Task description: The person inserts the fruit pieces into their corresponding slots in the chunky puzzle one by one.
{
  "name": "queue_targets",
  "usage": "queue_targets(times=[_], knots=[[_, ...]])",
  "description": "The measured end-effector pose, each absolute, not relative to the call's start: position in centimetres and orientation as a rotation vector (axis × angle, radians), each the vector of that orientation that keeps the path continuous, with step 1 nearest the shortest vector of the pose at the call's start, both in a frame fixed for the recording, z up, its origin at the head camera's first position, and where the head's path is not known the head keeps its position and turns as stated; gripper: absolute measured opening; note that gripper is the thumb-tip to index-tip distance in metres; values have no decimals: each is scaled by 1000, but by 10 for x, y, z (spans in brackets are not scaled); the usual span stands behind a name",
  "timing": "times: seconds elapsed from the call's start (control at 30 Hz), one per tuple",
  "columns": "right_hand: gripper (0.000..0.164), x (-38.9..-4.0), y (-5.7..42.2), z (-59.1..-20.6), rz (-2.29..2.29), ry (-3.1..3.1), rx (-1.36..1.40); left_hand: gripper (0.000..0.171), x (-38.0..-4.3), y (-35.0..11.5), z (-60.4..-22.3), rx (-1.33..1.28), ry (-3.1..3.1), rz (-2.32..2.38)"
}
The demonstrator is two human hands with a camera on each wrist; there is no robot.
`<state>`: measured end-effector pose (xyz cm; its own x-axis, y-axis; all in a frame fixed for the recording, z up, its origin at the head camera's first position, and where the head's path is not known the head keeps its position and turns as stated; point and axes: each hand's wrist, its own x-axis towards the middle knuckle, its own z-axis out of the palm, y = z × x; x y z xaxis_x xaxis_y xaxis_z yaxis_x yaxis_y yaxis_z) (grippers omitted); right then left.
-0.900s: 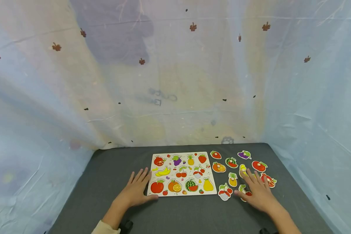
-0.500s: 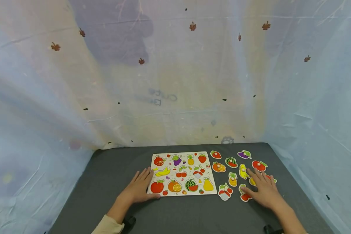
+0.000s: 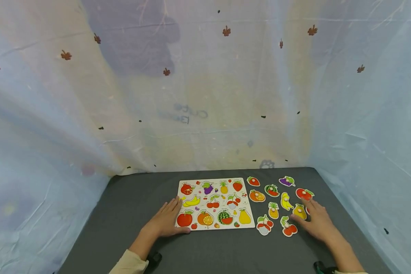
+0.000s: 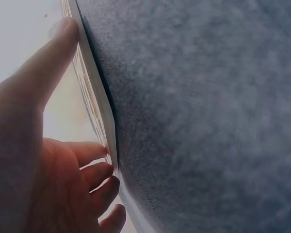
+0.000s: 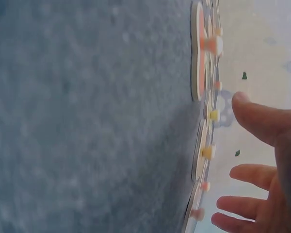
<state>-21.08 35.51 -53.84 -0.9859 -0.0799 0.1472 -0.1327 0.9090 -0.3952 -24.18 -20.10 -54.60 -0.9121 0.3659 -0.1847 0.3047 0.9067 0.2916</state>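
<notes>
My left hand rests at the left side of a white fruit puzzle board, fingers straight on its edge and thumb along the near edge. In the left wrist view the thumb and fingertips touch the board's side. My right hand hovers with spread fingers over the knobbed puzzle pieces, holding none. Its thumb is near the pear piece, its fingertips by the apple piece; the pomegranate piece is mostly hidden beneath. In the right wrist view a red piece shows edge-on, apart from the hand.
Right of the board lie pieces of cherries, bananas, pineapple, orange, watermelon, strawberry and grapes. A dark grey cloth covers the table; a pale curtain hangs behind.
My right hand has drawn back to the right, uncovering the cherry, banana and pear pieces. My left hand has slid slightly right against the board. The pieces keep their places.
</notes>
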Motion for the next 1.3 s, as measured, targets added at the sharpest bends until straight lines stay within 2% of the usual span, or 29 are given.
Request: queue_targets(times=[0.53, 1.13, 1.3], knots=[[78, -216, 387, -539, 578, -2947, -149, 130, -244, -194, -545, 470, 2807, 444], [35, -225, 396, -537, 594, -3037, -306, 134, -245, -191, -547, 446, 2804, 445], [28, -227, 394, -535, 607, -3040, -338, 133, -245, -193, -547, 460, 2798, 447]])
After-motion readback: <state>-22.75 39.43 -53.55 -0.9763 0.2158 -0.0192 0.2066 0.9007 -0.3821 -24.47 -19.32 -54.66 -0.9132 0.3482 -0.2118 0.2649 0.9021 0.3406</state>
